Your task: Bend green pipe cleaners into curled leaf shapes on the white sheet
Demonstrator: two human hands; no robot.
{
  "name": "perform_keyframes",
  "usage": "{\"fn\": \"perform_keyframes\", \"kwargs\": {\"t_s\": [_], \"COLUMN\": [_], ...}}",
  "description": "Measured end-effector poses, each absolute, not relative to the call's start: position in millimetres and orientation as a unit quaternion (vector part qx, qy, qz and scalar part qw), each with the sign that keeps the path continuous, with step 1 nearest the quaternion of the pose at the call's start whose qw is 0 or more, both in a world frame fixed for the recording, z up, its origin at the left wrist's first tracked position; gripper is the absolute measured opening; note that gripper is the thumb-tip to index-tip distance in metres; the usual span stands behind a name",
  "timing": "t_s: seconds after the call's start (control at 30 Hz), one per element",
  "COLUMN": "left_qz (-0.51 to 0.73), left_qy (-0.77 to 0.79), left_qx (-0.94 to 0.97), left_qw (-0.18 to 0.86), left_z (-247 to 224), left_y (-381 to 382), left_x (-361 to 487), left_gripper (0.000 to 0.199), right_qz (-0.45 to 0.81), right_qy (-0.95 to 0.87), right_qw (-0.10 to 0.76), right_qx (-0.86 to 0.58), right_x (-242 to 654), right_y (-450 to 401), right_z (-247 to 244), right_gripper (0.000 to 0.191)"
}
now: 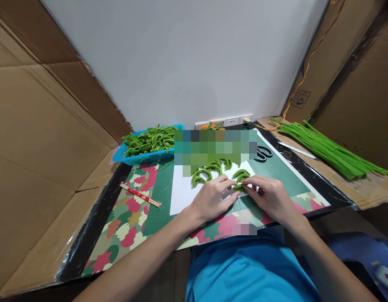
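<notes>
Both hands meet at the front of a white paper sheet (179,197), fingers closed in pinches. Between their fingertips is a short green pipe cleaner piece (238,188). My left hand (214,198) grips it from the left, thumb and index finger near its lower edge. From the right, my right hand (272,197) pinches its other end. Just beyond the fingers lie curved green pipe cleaner pieces (241,173). More bent pieces (198,178) lie in a row to the left on the sheet. A pixelated patch hides what is behind them.
A blue basket (140,158) heaped with green bent pieces stands at the back left. Wrapped chopsticks (140,195) lie left, black-handled scissors (265,153) right of the sheet. Farther right are a white strip (297,150) and long green pipe cleaners (329,149). Cardboard walls (40,138) flank the table.
</notes>
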State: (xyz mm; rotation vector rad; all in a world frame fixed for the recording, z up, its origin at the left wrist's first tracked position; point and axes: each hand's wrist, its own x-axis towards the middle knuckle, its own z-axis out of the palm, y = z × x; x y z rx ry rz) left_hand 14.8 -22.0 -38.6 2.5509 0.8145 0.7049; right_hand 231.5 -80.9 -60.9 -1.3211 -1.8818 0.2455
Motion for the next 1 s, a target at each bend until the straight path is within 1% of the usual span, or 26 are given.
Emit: {"fn": "perform_keyframes", "kwargs": {"t_s": [0.4,0.57,0.67,0.77,1.0], "left_qz": [0.309,0.276,0.255,0.235,0.188], "left_qy": [0.258,0.268,0.275,0.275,0.299], "left_qx": [0.888,0.899,0.907,0.917,0.928], "left_qw": [0.221,0.210,0.190,0.166,0.117], "left_z": [-41.4,-39.5,-37.3,-36.6,-35.4], "left_y": [-18.5,-20.5,-23.3,-25.0,-27.5], "left_x": [11.9,13.5,14.1,13.8,16.7], "left_gripper": [0.015,0.016,0.016,0.020,0.017], "right_qz": [0.074,0.104,0.122,0.131,0.109], "right_qy": [-0.766,-0.764,-0.765,-0.768,-0.777], "right_qw": [0.408,0.374,0.359,0.354,0.350], "right_qx": [-0.491,-0.516,-0.521,-0.517,-0.512], "right_x": [230.7,230.2,230.5,231.7,230.7], "right_y": [-81.6,-84.0,-86.9,-88.2,-84.8], "right_z": [-60.2,-58.4,-57.0,-58.5,-67.3], "right_gripper": [0.017,0.018,0.016,0.017,0.018]}}
